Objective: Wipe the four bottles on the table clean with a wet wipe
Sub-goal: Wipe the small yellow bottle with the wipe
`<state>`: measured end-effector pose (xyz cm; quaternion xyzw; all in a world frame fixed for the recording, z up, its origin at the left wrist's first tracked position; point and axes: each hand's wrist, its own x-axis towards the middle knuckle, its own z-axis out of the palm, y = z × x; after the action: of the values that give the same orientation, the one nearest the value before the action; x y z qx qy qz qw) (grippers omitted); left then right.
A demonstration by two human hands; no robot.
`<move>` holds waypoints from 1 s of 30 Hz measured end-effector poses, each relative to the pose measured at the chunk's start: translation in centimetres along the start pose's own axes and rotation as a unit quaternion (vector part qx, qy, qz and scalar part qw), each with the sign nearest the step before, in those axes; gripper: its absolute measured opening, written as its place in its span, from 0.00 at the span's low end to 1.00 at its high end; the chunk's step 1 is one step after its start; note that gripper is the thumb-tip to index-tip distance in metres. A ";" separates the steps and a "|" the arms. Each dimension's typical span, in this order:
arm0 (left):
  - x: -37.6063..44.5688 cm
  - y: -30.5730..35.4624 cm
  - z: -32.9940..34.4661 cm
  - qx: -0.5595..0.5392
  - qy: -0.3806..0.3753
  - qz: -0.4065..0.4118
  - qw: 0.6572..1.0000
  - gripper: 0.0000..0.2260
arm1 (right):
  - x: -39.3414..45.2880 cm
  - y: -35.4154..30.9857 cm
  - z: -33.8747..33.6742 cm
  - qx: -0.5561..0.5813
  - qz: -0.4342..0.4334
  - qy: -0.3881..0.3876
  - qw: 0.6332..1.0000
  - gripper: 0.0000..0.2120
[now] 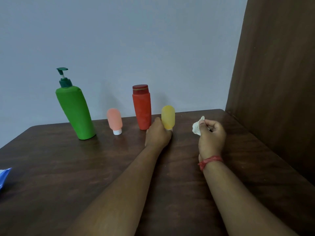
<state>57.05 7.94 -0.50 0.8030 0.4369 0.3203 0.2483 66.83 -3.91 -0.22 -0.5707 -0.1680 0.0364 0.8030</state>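
With the left hand (157, 133) gripping the yellow bottle (168, 117) low on the bench (102, 167) and the right hand (211, 133) pinching the wipe (197, 127), a hard swipe could topple it (narrow cap base) into the red bottle (142, 108).

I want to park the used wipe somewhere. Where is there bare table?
Bare table lies in front of the green bottle, between the blue packet and the left forearm. It is crowded at the back: pink bottle, red bottle, yellow bottle held by the left hand.
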 end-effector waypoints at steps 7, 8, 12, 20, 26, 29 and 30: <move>2.1 0.6 1.6 -0.006 -0.008 0.007 1.000 0.13 | 0.7 0.7 0.1 0.009 0.013 0.006 1.000 0.05; 2.3 0.7 1.7 -0.007 -0.007 0.007 1.000 0.13 | 0.7 0.8 0.1 0.011 0.014 0.006 1.000 0.04; 3.0 0.8 2.1 0.003 -0.012 0.001 1.000 0.12 | 0.5 0.5 0.3 0.011 0.015 0.006 1.000 0.06; 3.9 0.8 2.7 0.014 -0.004 -0.002 1.000 0.13 | 0.5 0.7 0.5 0.009 0.012 0.001 1.000 0.07; 3.9 0.8 2.8 0.017 0.001 -0.011 1.000 0.12 | 0.6 0.9 0.5 0.014 0.007 -0.001 1.000 0.06; 4.0 0.9 2.7 0.006 0.001 -0.016 1.000 0.13 | 0.7 0.9 0.5 0.011 0.003 -0.003 1.000 0.07; 3.9 0.8 2.7 -0.002 0.001 -0.018 1.000 0.13 | 0.7 0.9 0.5 0.010 0.002 -0.003 1.000 0.07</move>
<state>61.10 10.58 -0.59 0.7938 0.4511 0.3177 0.2557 67.44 -3.01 -0.73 -0.5626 -0.1685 0.0418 0.8083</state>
